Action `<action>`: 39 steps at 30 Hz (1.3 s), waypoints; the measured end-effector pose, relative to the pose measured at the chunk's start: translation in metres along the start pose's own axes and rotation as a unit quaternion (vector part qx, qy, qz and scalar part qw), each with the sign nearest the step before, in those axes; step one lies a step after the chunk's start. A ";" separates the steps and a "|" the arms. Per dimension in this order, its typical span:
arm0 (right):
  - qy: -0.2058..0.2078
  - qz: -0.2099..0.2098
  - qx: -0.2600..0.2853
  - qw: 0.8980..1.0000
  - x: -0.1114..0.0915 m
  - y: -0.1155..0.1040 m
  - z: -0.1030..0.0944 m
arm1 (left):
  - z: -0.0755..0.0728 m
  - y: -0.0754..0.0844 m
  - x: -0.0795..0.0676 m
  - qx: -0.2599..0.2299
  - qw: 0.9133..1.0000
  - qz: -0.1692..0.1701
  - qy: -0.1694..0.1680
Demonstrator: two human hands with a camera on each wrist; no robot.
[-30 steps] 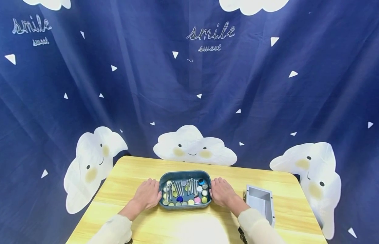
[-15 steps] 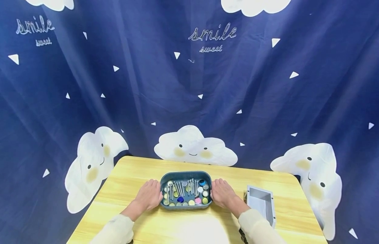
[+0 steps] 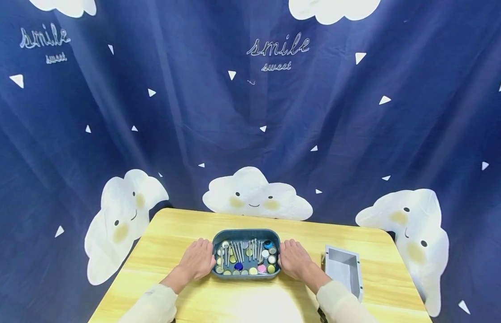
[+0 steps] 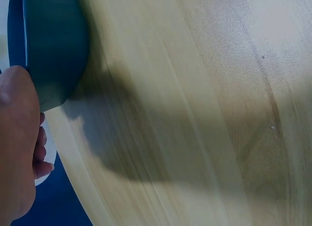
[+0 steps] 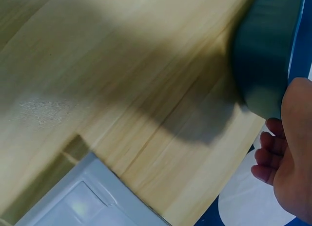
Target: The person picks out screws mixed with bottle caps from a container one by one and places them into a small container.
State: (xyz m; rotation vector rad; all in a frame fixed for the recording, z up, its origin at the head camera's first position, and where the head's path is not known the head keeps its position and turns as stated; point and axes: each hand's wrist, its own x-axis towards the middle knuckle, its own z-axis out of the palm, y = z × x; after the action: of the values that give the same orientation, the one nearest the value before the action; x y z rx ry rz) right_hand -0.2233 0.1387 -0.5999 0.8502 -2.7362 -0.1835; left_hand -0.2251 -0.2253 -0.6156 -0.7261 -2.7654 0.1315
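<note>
A dark teal tray (image 3: 246,277) with rounded corners is held at its two ends between my hands. It contains several long metal nails or bolts (image 3: 237,251) and several round caps (image 3: 261,268) in gold, white, pink and blue. My left hand (image 3: 197,260) grips the left end, its thumb side by the rim and its fingers curled in the left wrist view. At the right end my right hand (image 3: 294,260) does the same; curled fingers (image 5: 269,158) show below the tray wall in the right wrist view. Whether the tray's base touches the table cannot be told.
On the wooden table (image 3: 185,224), a grey open-topped box (image 3: 344,271) stands right of the tray, close to my right forearm. Behind the table's far edge hangs a dark blue curtain (image 3: 202,112) printed with white clouds.
Tray and hands sit very slightly lower in the head view, nearer to me. Both hands keep their hold, and the grey box stays put.
</note>
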 end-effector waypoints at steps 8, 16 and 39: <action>0.006 0.002 -0.021 1.000 -0.007 -0.002 -0.002 | 0.001 0.003 0.002 -0.012 1.000 -0.004 -0.016; -0.019 0.008 -0.032 0.999 -0.013 -0.003 -0.006 | 0.002 0.006 0.003 -0.009 1.000 0.003 -0.017; -0.016 0.021 -0.014 1.000 -0.031 -0.001 -0.010 | 0.000 0.021 0.002 0.001 1.000 0.014 -0.003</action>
State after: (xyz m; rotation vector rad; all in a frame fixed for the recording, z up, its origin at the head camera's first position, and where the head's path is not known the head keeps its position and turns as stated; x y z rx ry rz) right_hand -0.1951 0.1557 -0.5970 0.7871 -2.7725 -0.2281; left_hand -0.2173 -0.2057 -0.6184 -0.7644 -2.7617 0.1414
